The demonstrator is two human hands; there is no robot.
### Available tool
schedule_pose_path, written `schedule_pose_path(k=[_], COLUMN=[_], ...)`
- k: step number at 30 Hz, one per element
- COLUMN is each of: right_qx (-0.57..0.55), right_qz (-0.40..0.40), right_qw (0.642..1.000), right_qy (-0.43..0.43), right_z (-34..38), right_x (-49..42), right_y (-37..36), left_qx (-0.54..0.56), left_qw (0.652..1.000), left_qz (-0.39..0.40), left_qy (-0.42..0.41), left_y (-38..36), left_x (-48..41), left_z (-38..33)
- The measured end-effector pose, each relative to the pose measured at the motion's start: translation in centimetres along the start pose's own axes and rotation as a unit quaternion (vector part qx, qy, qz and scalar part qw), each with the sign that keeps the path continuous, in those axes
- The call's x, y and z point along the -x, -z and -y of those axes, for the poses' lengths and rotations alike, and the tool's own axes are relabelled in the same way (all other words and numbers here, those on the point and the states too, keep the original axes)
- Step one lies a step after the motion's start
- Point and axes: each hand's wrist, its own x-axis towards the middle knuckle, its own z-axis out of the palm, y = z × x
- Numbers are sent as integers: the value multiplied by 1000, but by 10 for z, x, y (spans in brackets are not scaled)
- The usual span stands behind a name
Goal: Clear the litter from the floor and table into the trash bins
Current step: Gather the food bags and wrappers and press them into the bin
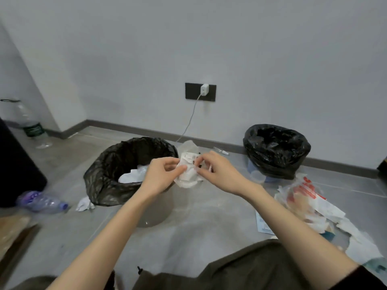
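Bottle (41,203) lay on the floor far left, a tissue (84,205) just beside the left bin (104,181); by that bin's right rim the left hand (162,175) pinched a crumpled wrapper (188,176), fingers curled, and the right hand (218,174) pinched its other side; further right stood the right bin (272,162), paper litter (310,201) strewn on the floor near it

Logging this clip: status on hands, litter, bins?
Left hand, right hand pinch white wrapper beside near bin. Paper pile, purple bottle on floor. Bin mouth unobstructed.
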Motion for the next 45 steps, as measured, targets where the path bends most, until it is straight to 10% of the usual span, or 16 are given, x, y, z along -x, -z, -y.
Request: schedule_pose_path(k=[11, 25, 45], right_qx=[-290, -298, -138], right_qz=[92, -25, -77], right_qw=[923, 920, 896], right_qy=[-236, -252, -415], right_z=[79, 12, -173], right_x=[-107, -60, 126], right_y=[-74, -40, 58], left_qx=[41, -22, -27], left_qw=[972, 994, 986], left_qz=[-191, -56, 162], left_qy=[132, 91, 37], left_y=[120, 72, -180], left_x=[-34, -27, -15], left_z=[54, 29, -8])
